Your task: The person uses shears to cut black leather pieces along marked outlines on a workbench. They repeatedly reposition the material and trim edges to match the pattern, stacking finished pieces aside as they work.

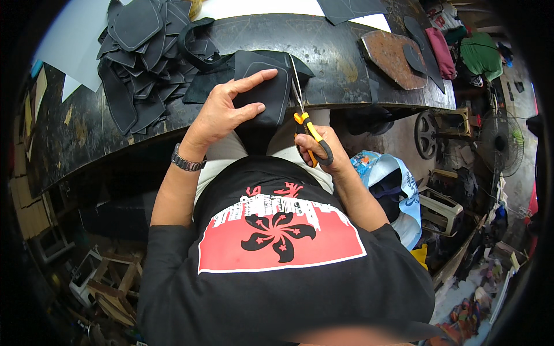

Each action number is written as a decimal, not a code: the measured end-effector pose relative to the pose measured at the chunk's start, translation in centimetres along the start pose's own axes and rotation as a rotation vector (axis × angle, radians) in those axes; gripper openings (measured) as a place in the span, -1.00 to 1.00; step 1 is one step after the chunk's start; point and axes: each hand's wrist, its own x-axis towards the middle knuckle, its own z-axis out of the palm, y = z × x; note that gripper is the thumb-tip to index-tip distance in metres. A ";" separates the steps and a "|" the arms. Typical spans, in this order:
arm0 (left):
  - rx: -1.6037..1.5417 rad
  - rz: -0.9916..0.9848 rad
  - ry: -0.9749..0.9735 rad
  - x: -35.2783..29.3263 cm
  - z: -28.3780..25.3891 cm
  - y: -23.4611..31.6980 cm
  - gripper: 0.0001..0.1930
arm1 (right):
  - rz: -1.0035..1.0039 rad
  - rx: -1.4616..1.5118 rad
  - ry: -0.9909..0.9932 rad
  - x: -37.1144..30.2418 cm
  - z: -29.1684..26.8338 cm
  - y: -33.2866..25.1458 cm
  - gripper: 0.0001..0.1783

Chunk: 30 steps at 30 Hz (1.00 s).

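My left hand [219, 112] holds a black sheet piece [270, 86] over the table's near edge. Thumb and index finger lie spread on top of it; the other fingers are hidden. A pale line with rounded corners is drawn on the piece. My right hand [330, 153] grips scissors [312, 131] with yellow and black handles. Their blades point away from me along the piece's right side and look slightly parted. Whether they are biting into the sheet I cannot tell. Dark scrap material [209, 81] lies under and beside the piece.
A heap of black cut pieces [144, 63] covers the left of the worn black table [254, 34]. A brown slab [392, 60] with dark scraps lies at the right. White sheets [72, 46] lie far left. Right of my legs is a pale blue bag [407, 199]; a fan [502, 141] stands beyond.
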 end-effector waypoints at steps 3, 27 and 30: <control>0.002 0.015 -0.025 0.1 0.3 0.1 -0.40 | -0.050 0.020 -0.014 0.2 -0.3 -0.4 -0.58; 0.135 0.003 -0.296 1.9 -3.4 0.9 -0.37 | 0.108 -0.275 -0.068 -1.1 -2.7 -2.0 -0.64; 0.132 -0.016 -0.329 1.8 -3.4 1.2 -0.37 | 0.103 -0.263 -0.079 -1.2 -2.7 -2.2 -0.61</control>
